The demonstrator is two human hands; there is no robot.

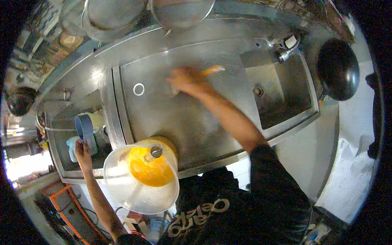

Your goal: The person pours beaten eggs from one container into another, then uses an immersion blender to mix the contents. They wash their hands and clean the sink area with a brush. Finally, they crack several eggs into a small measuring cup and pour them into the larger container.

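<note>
My left hand [82,150] grips a blue-grey plastic cup or scoop [84,127] over the left sink basin, its round mouth turned sideways. Motion blurs my right hand [190,81] above the steel worktop [196,119]. An orange-handled tool [214,69] runs through that hand, with a pale end showing below the fingers; its exact kind is unclear. A white ring [139,89] lies flat on the steel to the left. At the worktop's front edge stands a wide translucent plastic container [122,190], with yellow-orange material [147,171] and a round metal piece [156,151] in it.
A light-blue plastic jug [72,150] rests in the left basin [61,156]. At right is another steel basin [294,95] with a metal faucet [282,56]. A dark wok [338,69] hangs beyond it. Large round strainers [114,18] line the back, and an orange frame [65,211] stands lower left.
</note>
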